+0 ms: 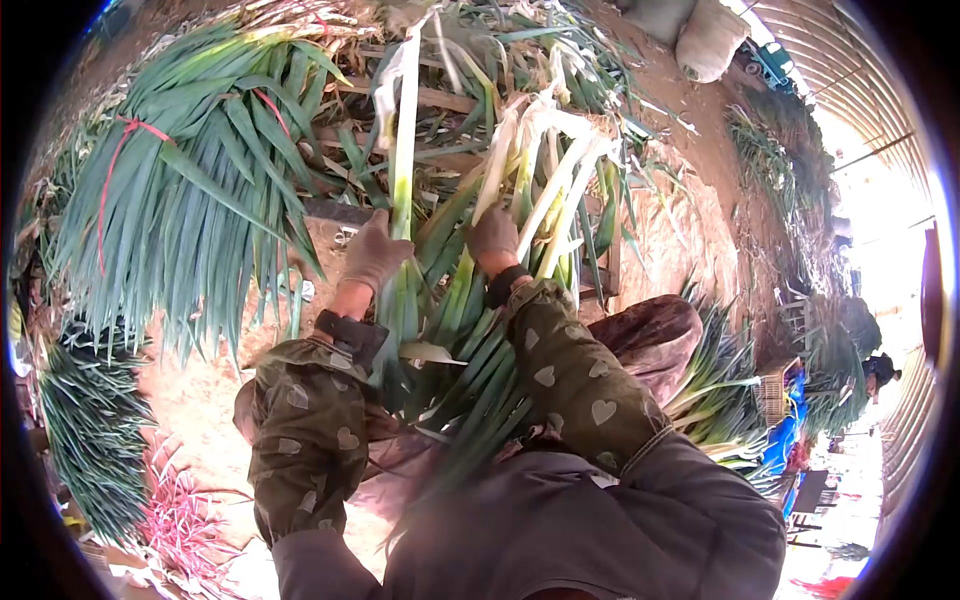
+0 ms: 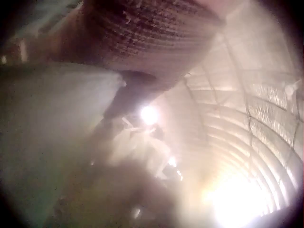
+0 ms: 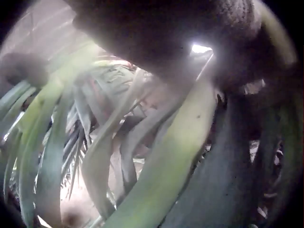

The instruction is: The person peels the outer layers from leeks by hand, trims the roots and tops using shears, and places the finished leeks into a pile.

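Observation:
Both hands wear greyish knit gloves. My left hand (image 1: 378,252) grips a long green onion (image 1: 405,130), thumb across the stalk where white turns to green. The white end points up, away from the body, and the leaves hang toward the lap. To its right, my right hand (image 1: 494,240) grips another green onion (image 1: 497,165) just below its pale part. More pale stalks (image 1: 565,195) lie close beside that hand. Broad green leaves (image 3: 166,156) fill the right wrist view under the dark glove. The left wrist view is hazy, with a leaf (image 2: 52,123) near the lens.
A large bundle of green onions (image 1: 190,190) tied with red string lies at left. Trimmed leaves and stalks are heaped in front over wooden slats. Red-pink strings (image 1: 185,520) lie on the ground at lower left. More onions (image 1: 715,390) and a basket (image 1: 773,397) stand at right.

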Available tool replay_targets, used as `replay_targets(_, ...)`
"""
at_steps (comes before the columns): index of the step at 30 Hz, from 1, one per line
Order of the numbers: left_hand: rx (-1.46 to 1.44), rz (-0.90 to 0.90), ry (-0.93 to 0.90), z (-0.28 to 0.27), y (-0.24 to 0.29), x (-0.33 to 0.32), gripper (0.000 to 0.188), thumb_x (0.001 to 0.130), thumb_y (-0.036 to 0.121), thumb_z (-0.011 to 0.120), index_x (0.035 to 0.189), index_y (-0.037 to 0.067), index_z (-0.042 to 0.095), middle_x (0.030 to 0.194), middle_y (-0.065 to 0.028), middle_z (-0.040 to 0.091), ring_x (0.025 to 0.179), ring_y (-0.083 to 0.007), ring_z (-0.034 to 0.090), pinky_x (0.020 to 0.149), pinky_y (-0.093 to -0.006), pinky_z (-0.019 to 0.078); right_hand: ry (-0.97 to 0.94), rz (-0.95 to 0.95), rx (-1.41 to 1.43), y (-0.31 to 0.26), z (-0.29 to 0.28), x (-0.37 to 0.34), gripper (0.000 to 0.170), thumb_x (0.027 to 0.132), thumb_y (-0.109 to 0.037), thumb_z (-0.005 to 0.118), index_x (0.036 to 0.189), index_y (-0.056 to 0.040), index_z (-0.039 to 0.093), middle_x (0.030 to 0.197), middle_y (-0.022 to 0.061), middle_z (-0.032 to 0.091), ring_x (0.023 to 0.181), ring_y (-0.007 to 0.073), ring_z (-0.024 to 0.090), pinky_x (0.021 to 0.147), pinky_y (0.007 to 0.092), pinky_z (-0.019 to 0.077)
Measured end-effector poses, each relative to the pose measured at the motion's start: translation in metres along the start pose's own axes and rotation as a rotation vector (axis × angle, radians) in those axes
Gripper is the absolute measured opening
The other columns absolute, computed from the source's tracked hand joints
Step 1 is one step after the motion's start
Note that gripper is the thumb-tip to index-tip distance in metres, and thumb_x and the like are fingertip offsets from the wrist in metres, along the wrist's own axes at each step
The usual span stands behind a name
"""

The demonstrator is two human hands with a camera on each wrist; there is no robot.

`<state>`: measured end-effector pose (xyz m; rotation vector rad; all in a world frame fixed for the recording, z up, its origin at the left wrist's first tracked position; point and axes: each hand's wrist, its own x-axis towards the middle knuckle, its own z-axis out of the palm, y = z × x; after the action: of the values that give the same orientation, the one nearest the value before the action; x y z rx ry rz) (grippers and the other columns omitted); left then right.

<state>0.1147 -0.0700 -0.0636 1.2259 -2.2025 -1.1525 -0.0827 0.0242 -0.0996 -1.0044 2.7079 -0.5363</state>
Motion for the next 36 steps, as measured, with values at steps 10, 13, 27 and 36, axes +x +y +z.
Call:
replay_targets(10,-0.437,0.036,-0.180,-0.007,0.021,-0.015,0.050,0.076,0.007,0.068,0.124,-0.002,0.056,0.110,-0.0185,0.068,0.100,-0.0283,0.064,0.090,-0.0346,0.0487,-0.073,-0.104,0.567,-0.074,-0.096,-0.025,0.042,0.084,-0.017,0.071,0.108,0.0092,0.049,0.099,0.0231,0.068,0.081,0.0308,0.068,0.073,0.0426,0.0558)
replay_targets(13,-0.418,0.141,-0.098,0.001,0.023,-0.022,0.051,0.078,0.006,0.067,0.128,0.001,0.054,0.112,-0.0201,0.067,0.103,-0.0299,0.065,0.092,-0.0374,0.0487,-0.111,-0.159,0.634,-0.057,-0.059,0.007,0.035,0.092,-0.019,0.065,0.108,0.0066,0.049,0.093,0.0166,0.065,0.076,0.0192,0.062,0.073,0.0335,0.0534)
replay_targets(27,0.418,0.237,-0.387,-0.042,0.052,-0.039,0.040,0.086,0.036,0.073,0.112,0.007,0.061,0.105,-0.0177,0.068,0.094,-0.0340,0.068,0.083,-0.0427,0.0531,-0.114,-0.477,0.623,-0.036,-0.082,-0.052,0.045,0.089,-0.027,0.072,0.115,0.0049,0.054,0.096,0.0145,0.067,0.086,0.0187,0.064,0.078,0.0329,0.0559)
replay_targets(36,0.279,0.686,0.412,-0.095,0.164,0.005,0.051,0.087,0.018,0.068,0.135,0.014,0.052,0.098,-0.0128,0.071,0.080,-0.0281,0.070,0.070,-0.0365,0.0573,-0.177,-0.421,0.765,-0.047,-0.094,-0.105,0.052,0.082,-0.028,0.078,0.115,0.0039,0.053,0.093,0.0200,0.070,0.085,0.0286,0.070,0.075,0.0380,0.0556)
